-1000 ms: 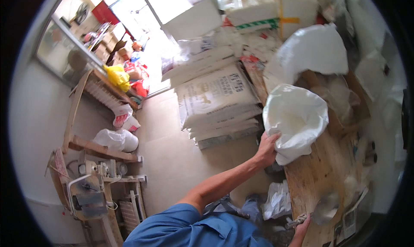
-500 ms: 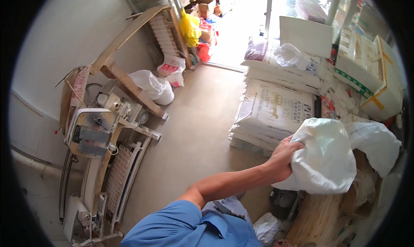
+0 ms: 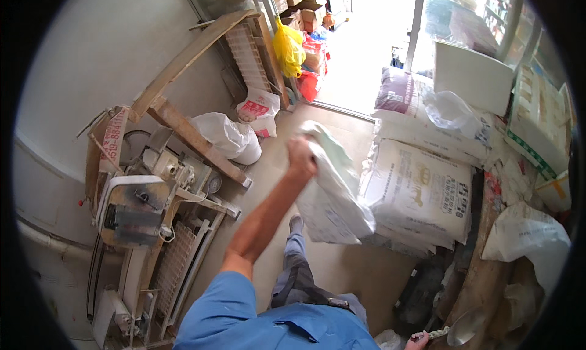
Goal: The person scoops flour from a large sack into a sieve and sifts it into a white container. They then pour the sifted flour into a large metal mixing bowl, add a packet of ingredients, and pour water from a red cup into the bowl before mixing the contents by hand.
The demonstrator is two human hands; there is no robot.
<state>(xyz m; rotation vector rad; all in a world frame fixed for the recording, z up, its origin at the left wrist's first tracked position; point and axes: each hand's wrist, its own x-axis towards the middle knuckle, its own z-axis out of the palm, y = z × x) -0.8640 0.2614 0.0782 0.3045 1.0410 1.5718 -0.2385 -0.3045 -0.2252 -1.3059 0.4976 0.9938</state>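
Left hand (image 3: pixel 301 157) clenched on white printed plastic sack (image 3: pixel 332 191), lifted beside stacked white woven sacks (image 3: pixel 421 191); right grip untellable.

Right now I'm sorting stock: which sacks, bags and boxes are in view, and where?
White sack: held up by left hand, centre.
Stacked sacks: right, white, dark print.
Purple sack: atop stack.
Yellow bag: by doorway.
White box: upper right.

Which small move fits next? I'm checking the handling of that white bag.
Probably lower the white bag to the floor: the left hand holds it alone, hanging in mid-air beside the stacked sacks.
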